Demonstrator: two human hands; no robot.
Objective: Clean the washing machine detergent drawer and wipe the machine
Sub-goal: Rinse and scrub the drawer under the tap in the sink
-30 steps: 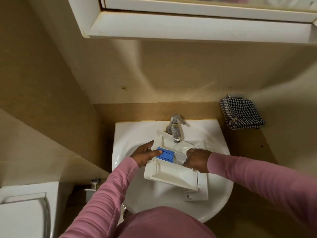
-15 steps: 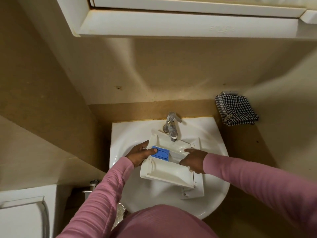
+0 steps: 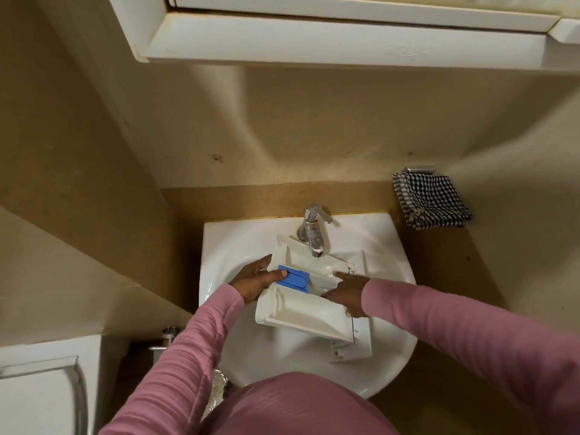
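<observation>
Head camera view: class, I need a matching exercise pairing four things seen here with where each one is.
Things:
1 white plastic detergent drawer
2 blue plastic flap
3 black-and-white checked cloth
4 chrome tap

Places:
A hanging on the wall, right of the basin
B at the back rim of the white ceramic sink
C under the thumb of the left hand
D across the basin, below the spout

Pairs: 1-D; 2-C; 3-A; 4-B

Both arms, in pink sleeves (image 3: 439,318), are reaching forward and inward.
The left hand (image 3: 255,282) is gripping the detergent drawer (image 3: 301,312) by its left edge, thumb lying flat on top; the right hand (image 3: 346,293) is pressing a straight index finger (image 3: 339,274) inside the drawer, its other fingers out of view.
</observation>
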